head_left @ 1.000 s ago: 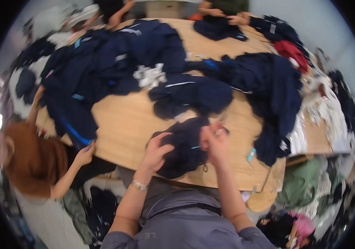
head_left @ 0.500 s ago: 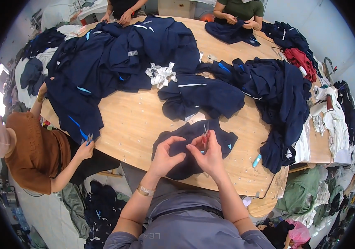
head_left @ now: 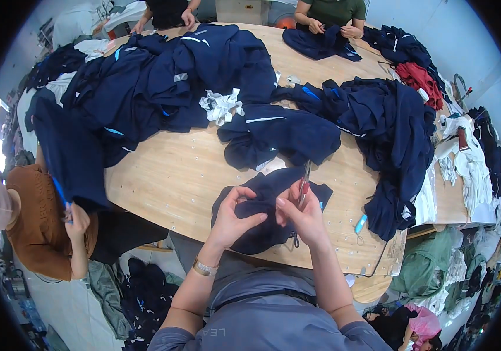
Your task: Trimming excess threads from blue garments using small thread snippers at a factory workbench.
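A dark navy garment (head_left: pixel 256 235) lies bunched at the table edge in front of me. My left hand (head_left: pixel 231 217) grips its cloth with curled fingers, the thumb pointing toward the right hand. In my right hand (head_left: pixel 304 217) is a pair of small red-handled scissors (head_left: pixel 304 186), tips pointing away from me. The right thumb and forefinger are close together over the garment; any thread between them is too fine to make out. A dark cord loop hangs at the garment's near edge.
Navy garments (head_left: pixel 163 82) are heaped across the wooden table (head_left: pixel 163 181), with another pile (head_left: pixel 385 126) at right. White strips (head_left: pixel 221 106) lie mid-table. A light-blue-handled tool (head_left: pixel 360 223) rests near the right edge. A co-worker in brown (head_left: pixel 45 216) works at left; two others stand across.
My right hand has shifted slightly right, and the scissors have swung with it. The left hand stays on the garment. The co-worker at left has lifted a navy garment off the table.
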The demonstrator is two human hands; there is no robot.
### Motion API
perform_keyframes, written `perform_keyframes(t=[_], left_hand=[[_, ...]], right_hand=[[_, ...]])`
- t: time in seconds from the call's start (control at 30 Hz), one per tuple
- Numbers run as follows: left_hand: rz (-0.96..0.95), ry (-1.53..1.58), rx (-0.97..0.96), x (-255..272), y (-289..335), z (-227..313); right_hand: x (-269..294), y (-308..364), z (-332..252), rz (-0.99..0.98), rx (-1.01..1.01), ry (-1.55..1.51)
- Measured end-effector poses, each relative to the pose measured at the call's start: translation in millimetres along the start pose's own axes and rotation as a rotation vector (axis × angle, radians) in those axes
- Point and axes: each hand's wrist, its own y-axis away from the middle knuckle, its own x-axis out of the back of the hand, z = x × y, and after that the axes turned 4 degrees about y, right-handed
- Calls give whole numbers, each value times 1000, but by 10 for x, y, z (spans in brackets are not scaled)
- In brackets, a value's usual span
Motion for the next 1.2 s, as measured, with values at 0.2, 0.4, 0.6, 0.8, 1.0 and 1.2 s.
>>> perform_keyframes(t=[0.2,0.4,0.6,0.8,1.0,1.2], left_hand=[[-139,95,-41,16,31,-54],[-117,355,37,-19,45,-42],[-50,54,-97,-49,22,-21],[-51,-24,-121,-37,8,0],[-63,-52,-142,-55,3,3],[-13,-120,-137,-14,-19,-2]], right_hand=[[-146,51,5,56,212,773],[-81,6,71,36,129,838],[19,-18,74,-22,89,147],[-9,-16,209,65,288,276],[-66,26,188,88,365,787],[-25,15,225,74,350,618]])
